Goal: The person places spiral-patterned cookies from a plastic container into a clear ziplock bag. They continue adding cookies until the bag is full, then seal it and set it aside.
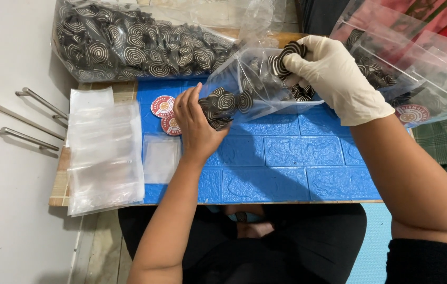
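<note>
Left hand (196, 122) steadies clear bag (255, 87); gloved right hand (334, 79) inserts spiral cookies (285, 57)

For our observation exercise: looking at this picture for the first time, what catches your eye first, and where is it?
At centre, the white-gloved right hand drops black-and-white spiral chips into a small clear bag, which the bare left hand steadies over the blue brick-patterned mat. A big bag of spiral chips lies at top left, and a stack of empty plastic bags sits at the left.

A stack of clear flat plastic bags (105, 152) lies on the left of the blue brick-patterned table (286, 168), just beside round red-and-white stickers (163, 107); two metal bar handles (34, 118) show farther left.
</note>
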